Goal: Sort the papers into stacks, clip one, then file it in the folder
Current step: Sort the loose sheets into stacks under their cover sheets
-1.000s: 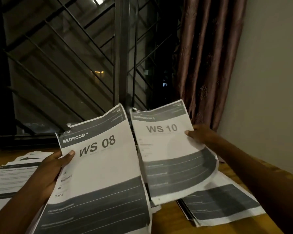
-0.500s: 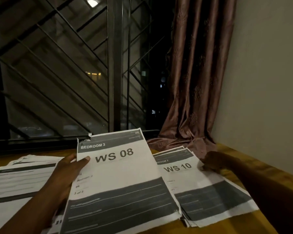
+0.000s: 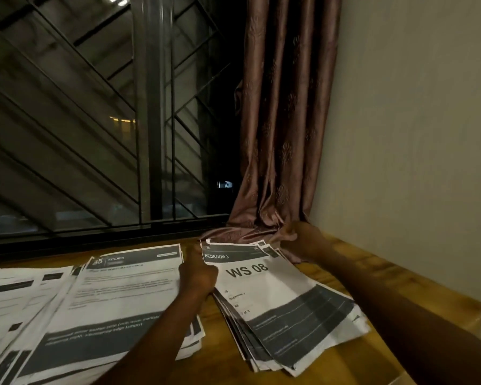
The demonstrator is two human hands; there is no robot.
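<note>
Black metal bars of the window grille (image 3: 150,107) fill the left and centre of the view, with night behind the glass. To the right a plain pale wall (image 3: 414,120) runs back to the corner, where a brown patterned curtain (image 3: 283,134) hangs and bunches onto the wooden counter (image 3: 372,276). On the left of the counter lies a spread of printed sheets topped by the KITCHEN stack (image 3: 117,295), with more loose sheets (image 3: 11,295) fanned out beside it to the frame edge. Just right of it, apart by a strip of bare wood, lies the WS 08 stack (image 3: 275,301), headed BEDROOM 3, its lower sheets splayed unevenly at the near end. The left hand (image 3: 199,273) grips this stack's left edge near the far corner, fingers curled under the paper and thumb up by the corner. The right hand (image 3: 303,240) has its fingers curled on the stack's far right corner, against the curtain hem.
</note>
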